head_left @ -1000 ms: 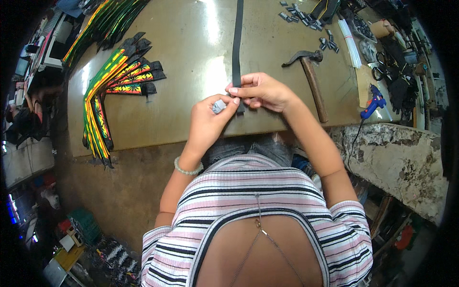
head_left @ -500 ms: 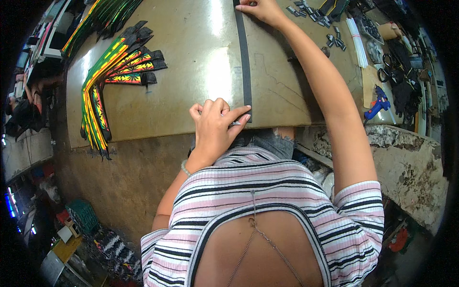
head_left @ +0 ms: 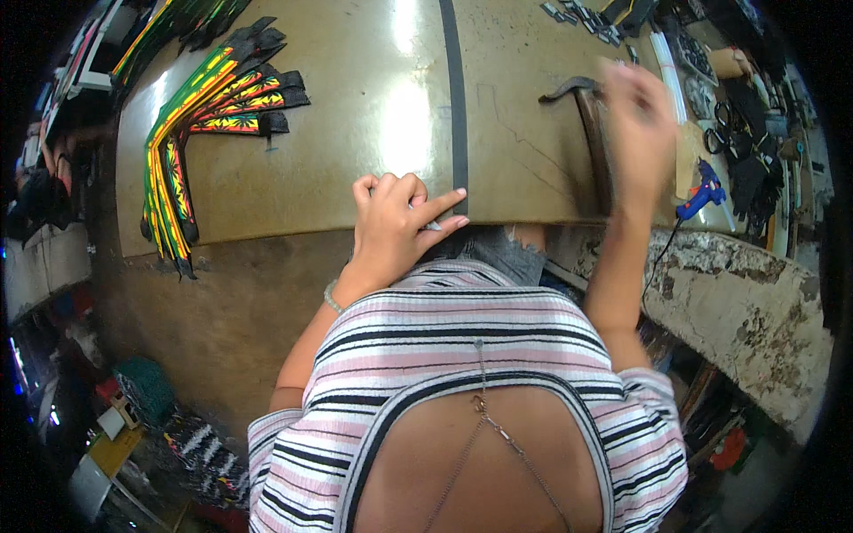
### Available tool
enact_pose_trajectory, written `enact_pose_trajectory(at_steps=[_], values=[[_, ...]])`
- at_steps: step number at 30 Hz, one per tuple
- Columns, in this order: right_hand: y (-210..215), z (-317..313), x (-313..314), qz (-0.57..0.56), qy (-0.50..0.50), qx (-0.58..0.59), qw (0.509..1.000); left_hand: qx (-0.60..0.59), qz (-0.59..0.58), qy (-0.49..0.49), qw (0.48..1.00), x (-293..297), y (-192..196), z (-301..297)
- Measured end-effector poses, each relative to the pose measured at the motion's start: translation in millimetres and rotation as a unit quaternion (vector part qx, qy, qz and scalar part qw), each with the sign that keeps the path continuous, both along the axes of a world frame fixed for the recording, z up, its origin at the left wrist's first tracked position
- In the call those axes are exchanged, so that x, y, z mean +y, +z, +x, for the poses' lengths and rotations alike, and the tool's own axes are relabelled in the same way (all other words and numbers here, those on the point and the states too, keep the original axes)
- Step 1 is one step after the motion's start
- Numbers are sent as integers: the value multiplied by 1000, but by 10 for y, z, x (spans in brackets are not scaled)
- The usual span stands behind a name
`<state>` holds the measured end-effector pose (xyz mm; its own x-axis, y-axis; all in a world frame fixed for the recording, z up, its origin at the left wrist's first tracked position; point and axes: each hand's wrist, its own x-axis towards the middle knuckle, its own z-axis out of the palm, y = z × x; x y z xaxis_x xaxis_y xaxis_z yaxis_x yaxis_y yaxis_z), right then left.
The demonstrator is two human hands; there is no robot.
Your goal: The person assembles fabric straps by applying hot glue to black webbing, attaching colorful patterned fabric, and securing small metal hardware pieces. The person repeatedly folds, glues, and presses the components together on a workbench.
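A long, narrow black strap lies straight up the table, from its near edge to the top of the picture. At its near end my left hand pinches it between thumb and forefinger. A small pale pointed thing shows among that hand's curled fingers; its kind is hard to make out. My right hand is off the strap, over the right side of the table, and smeared by motion, so its fingers cannot be read. Beside it lies a hammer-like tool with a dark curved head and brown handle.
A bundle of green, yellow and red patterned straps with black ends lies on the table's left. At the right are small dark clips, white sticks, black-handled scissors and a blue glue gun with its cord.
My right hand has let go of the strap's far end and come back toward me and to the right. My left hand still pinches the near end.
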<state>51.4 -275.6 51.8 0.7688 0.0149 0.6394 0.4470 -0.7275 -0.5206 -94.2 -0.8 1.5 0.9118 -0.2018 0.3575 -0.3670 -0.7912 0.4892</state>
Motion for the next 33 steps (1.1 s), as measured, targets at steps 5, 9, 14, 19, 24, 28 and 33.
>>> enact_pose_trajectory(at_steps=[5, 9, 14, 19, 24, 28, 33], values=[[-146, -630, -1586, 89, -513, -190, 832, 2, -7, -10, 1000, 24, -12, -16], [-604, -614, -2441, 62, -471, 15, 880, -2, -19, -14, 1000, 33, -23, -13], [-406, -108, -2371, 7, -417, 173, 892, -2, -29, -20, 999, 39, -9, -6], [89, -83, -859, 170, 49, 179, 968, 2, -40, -20, 999, 46, 11, -9], [33, -35, 100, 11, 211, 274, 938, 7, -38, -27, 999, 52, 8, -1], [-16, 102, 209, -30, 245, 270, 931, 9, -42, -24, 999, 58, 4, 1], [-16, 139, 197, -68, 266, 285, 918, 17, -40, -26, 999, 52, 16, 8]])
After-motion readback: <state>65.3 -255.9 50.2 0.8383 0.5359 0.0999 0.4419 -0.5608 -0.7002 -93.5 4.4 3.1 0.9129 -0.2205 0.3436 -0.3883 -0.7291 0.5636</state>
